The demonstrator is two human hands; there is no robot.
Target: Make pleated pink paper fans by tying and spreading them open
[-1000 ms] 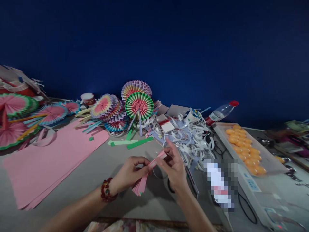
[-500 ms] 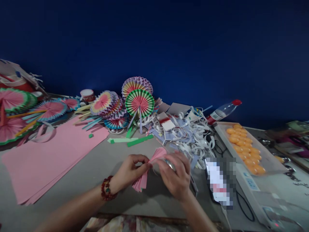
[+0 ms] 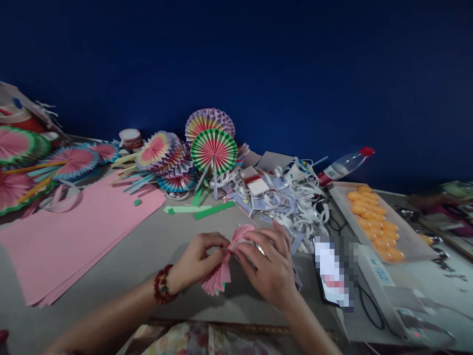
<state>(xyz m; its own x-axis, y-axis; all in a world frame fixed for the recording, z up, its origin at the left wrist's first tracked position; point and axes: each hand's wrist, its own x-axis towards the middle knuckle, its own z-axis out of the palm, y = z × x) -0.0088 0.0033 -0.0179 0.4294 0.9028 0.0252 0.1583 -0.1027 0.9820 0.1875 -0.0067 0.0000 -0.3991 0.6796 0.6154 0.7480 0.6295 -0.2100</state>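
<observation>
My left hand [image 3: 195, 261], with a red bead bracelet at the wrist, pinches the middle of a pleated pink paper strip [image 3: 219, 278]. The strip fans out below the pinch and again above it. My right hand [image 3: 266, 268] is curled over the upper half of the same pink paper, fingers bent and pressed on it. Both hands hover just above the grey table [image 3: 162, 251], near its front edge. What lies under the right palm is hidden.
Pink paper sheets [image 3: 70, 236] lie at left. Finished paper fans [image 3: 213, 150] stand behind, with green strips [image 3: 212, 210] and a pile of white paper curls [image 3: 291, 204]. At right are a phone [image 3: 332, 276], a tray of orange balls [image 3: 373, 219], a plastic bottle [image 3: 343, 167].
My right hand turned palm-down and came down over the pink paper, which was a folded strip and now fans out at both ends. The view tilted slightly.
</observation>
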